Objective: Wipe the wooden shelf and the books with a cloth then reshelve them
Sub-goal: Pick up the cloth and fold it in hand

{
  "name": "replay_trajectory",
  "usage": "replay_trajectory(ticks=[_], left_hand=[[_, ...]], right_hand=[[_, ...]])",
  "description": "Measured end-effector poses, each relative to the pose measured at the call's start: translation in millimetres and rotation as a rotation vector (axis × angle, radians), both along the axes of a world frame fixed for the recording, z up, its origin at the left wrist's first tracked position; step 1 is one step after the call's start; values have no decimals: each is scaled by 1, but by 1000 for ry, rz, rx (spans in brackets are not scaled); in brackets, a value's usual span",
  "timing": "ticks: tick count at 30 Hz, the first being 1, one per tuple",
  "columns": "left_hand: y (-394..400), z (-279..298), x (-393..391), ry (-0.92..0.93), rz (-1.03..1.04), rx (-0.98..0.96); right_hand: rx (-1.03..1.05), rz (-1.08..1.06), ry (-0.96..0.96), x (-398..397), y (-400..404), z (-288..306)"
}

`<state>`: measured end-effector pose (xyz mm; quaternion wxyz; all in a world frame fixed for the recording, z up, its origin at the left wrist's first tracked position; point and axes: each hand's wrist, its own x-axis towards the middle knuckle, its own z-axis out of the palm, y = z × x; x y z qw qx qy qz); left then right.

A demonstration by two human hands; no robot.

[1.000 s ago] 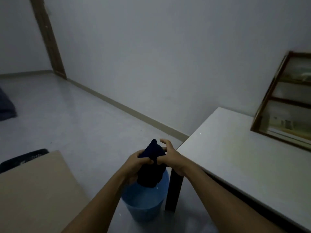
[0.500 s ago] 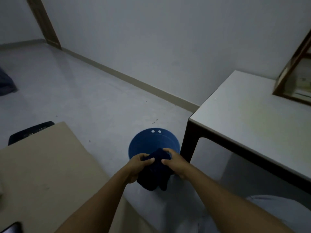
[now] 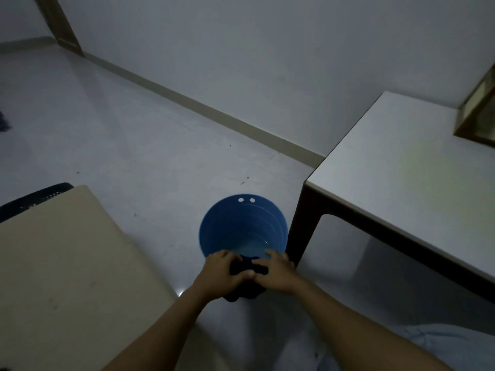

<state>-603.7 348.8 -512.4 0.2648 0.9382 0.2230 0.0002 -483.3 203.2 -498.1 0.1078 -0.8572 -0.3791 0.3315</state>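
Cloth (image 3: 247,266), dark navy and bunched, sits clamped in a two-handed grip: the left hand (image 3: 222,274) closes on its left end and the right hand (image 3: 277,273) on its right end, thumbs meeting over the middle, with a loose fold hanging below the knuckles. Directly beyond the grip stands a blue bucket (image 3: 214,231) on the pale floor (image 3: 120,145), a little water showing at its bottom and two small holes near its far rim; the cloth is held over its near edge. Just right of the grip is the dark leg (image 3: 302,226) of a white surface (image 3: 401,178), which stretches away to the right. At the far right edge of that surface, well apart from the grip, only a corner of the wooden shelf (image 3: 479,116) shows. Left of the grip lies a tan surface (image 3: 59,263), with a dark perforated basket (image 3: 32,199) behind its far corner. Books cannot be made out.
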Motion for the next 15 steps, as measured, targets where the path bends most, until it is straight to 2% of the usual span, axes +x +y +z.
replay_trajectory(ticks=[3, 6, 11, 15], left_hand=[[2, 1, -7, 136, -161, 88], [-3, -5, -12, 209, -288, 165], [-5, -17, -12, 77, -239, 307], [-5, -14, -3, 177, -209, 278]], right_hand=[[-77, 173, 2, 0, -7, 0], [-44, 236, -127, -9, -7, 0], [14, 203, -273, -19, 3, 0], [4, 213, -269, -15, 3, -5]])
